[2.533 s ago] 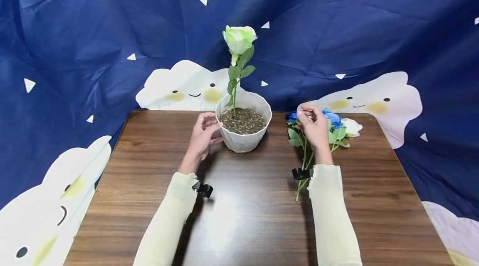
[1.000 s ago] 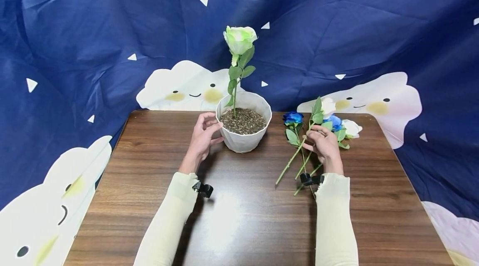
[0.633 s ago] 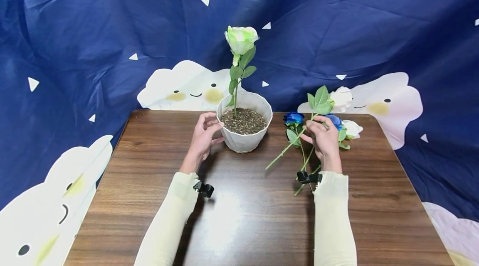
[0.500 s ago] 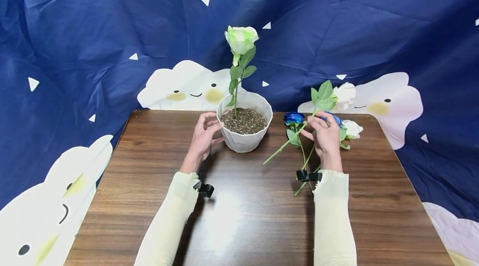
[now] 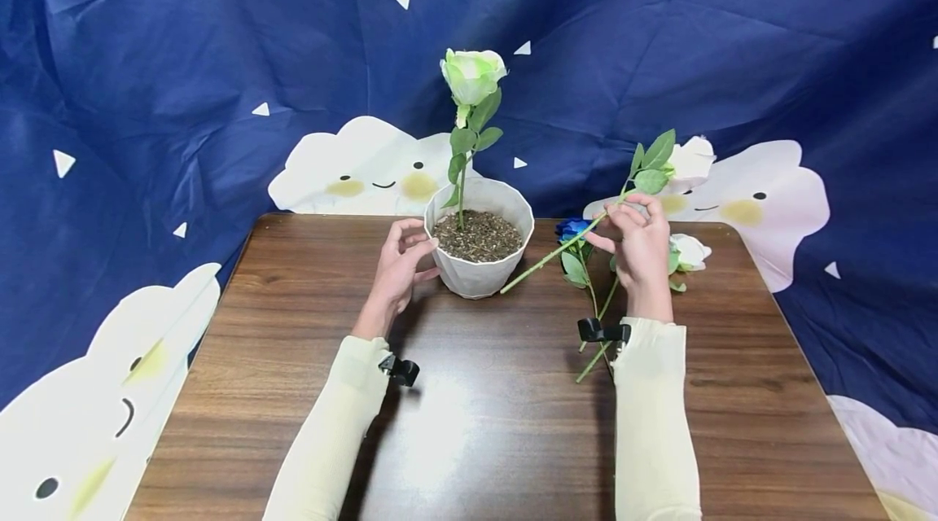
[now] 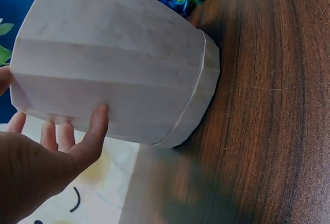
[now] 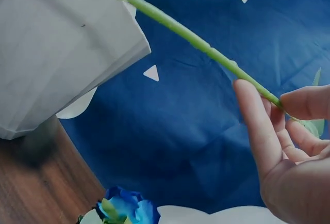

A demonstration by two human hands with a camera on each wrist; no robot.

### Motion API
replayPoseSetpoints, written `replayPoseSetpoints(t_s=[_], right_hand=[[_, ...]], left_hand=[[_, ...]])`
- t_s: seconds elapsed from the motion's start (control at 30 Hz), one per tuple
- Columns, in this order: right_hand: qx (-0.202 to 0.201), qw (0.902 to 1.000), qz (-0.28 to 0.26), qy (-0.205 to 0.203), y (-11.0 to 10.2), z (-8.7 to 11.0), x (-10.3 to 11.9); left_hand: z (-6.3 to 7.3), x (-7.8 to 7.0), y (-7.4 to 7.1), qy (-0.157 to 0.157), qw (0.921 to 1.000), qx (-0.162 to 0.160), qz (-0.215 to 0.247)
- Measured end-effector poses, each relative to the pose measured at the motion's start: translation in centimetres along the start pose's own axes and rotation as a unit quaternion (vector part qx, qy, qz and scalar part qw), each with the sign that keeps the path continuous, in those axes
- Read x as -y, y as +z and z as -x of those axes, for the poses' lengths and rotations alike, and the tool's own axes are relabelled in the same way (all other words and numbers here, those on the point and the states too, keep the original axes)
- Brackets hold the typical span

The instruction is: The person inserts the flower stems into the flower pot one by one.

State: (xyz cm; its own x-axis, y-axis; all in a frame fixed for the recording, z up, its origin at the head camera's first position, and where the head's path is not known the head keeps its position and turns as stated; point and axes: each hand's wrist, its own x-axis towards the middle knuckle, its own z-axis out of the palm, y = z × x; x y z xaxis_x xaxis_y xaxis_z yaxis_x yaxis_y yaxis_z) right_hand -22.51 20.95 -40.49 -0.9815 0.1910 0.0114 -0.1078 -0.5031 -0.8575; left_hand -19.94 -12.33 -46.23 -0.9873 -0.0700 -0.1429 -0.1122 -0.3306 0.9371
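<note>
Nearest to me, two long cream-coloured sleeves [image 5: 652, 423] reach across a brown wood-grain table [image 5: 740, 391], a small black clip-like device [image 5: 399, 371] showing at each wrist. By the right wrist, thin green stems [image 5: 592, 364] lie on the tabletop. The left hand [image 5: 396, 277] rests against the left side of a faceted white pot [image 5: 476, 280], its fingers spread and loosely bent, touching the outer wall, the thumb by the rim. The pot stands upright near the table's back edge, partly filled with dark, crumbly soil [image 5: 487, 240]. The right hand [image 5: 641, 248] is raised to the right of the pot, thumb and finger pinching the green stem of a white soft-petalled rose [image 5: 650, 180]. That rose is tilted: bloom and leaves point up to the right, past the fingers, while the bare stem slants down to the left, its end beside the pot's lower right side; whether the two touch I can't tell. A bright blue rose [image 5: 572, 229] lies by the far edge of the table, with a second white rose [image 5: 690, 252] lying farther right. In the soil, left of centre, a tall pale-green-and-white rose [image 5: 472, 77] stands upright, its bloom well above the rim. Behind everything hangs a creased navy cloth [image 5: 601, 41] printed with white triangles and smiling clouds.
</note>
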Motion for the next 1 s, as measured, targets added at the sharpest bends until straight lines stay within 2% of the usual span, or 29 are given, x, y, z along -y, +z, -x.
replayPoseSetpoints(t_s=[0.17, 0.47, 0.8, 1.0], right_hand=[[0.009, 0.9998, -0.006, -0.019, 1.1, -0.2, 0.4], [0.009, 0.9966, -0.006, -0.082, 3.5, -0.7, 1.1], [0.007, 0.9916, 0.049, -0.12, 6.0, -1.7, 1.0], [0.028, 0.9816, 0.117, -0.148, 7.0, -2.2, 0.0]], left_hand=[[0.0, 0.0, 0.0, 0.001, 1.0, -0.001, -0.002], [0.1, 0.2, 0.0, -0.005, 1.0, -0.001, -0.001], [0.0, 0.1, 0.0, -0.001, 1.0, 0.0, 0.002], [0.0, 0.1, 0.0, 0.002, 1.0, -0.001, 0.001]])
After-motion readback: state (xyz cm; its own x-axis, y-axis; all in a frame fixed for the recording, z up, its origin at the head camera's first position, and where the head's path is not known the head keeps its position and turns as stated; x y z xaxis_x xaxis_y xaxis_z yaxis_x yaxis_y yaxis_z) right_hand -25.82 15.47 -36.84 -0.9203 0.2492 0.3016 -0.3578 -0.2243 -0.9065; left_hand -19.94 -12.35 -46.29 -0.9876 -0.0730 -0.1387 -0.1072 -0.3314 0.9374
